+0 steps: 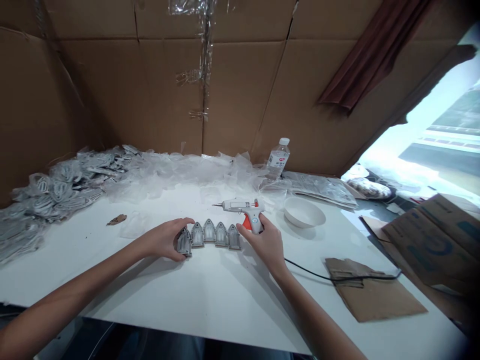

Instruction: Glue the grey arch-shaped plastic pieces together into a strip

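Several small grey arch-shaped pieces (209, 231) stand side by side in a slightly curved row on the white table. My left hand (170, 239) has its thumb and fingers around the leftmost grey piece (184, 243). At the right end of the row, my right hand (265, 241) is wrapped round the handle of a white glue gun (240, 205) with an orange trigger. The gun's metal nozzle points left, above the row. My right thumb reaches toward the rightmost grey piece (234, 237); whether it touches is hard to tell.
Wrapped grey pieces (75, 175) are heaped at the back left, beside crumpled clear plastic bags (180, 170). A water bottle (278, 159) and a white bowl (304, 212) stand right of centre. A black cord (311, 272) crosses flat cardboard (375, 300) at the right.
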Action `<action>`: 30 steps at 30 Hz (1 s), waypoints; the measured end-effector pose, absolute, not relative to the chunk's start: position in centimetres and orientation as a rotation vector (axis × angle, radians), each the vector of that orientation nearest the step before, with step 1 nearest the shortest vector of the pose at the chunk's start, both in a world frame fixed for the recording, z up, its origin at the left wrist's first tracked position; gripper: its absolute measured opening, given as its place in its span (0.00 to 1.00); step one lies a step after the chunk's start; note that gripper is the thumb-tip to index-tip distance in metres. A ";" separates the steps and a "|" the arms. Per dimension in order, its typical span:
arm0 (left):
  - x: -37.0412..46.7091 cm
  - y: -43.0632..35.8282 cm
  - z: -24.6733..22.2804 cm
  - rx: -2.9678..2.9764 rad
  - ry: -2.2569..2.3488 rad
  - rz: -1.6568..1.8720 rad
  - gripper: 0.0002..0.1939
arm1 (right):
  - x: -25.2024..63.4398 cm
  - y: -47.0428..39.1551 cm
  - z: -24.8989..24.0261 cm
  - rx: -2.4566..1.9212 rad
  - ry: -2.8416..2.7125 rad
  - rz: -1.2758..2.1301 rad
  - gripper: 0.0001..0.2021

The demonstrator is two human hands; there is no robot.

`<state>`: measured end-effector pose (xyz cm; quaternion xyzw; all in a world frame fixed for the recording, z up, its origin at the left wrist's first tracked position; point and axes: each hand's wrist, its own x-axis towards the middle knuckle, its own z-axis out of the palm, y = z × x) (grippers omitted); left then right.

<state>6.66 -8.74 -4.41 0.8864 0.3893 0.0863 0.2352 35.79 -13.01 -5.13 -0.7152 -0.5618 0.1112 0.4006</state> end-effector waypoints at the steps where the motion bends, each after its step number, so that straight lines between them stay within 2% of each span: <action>1: 6.8 -8.7 -4.3 2.426 1.082 0.232 0.41 | 35.9 -13.0 -5.0 -1.809 -1.408 0.280 0.20; 13: 9.2 -6.0 -2.6 2.401 1.146 0.197 0.45 | 38.1 -12.3 -4.6 -1.757 -1.244 0.254 0.22; 30: 11.6 -5.6 -3.7 2.418 1.185 0.049 0.45 | 38.0 -12.7 -4.1 -1.724 -1.223 0.305 0.21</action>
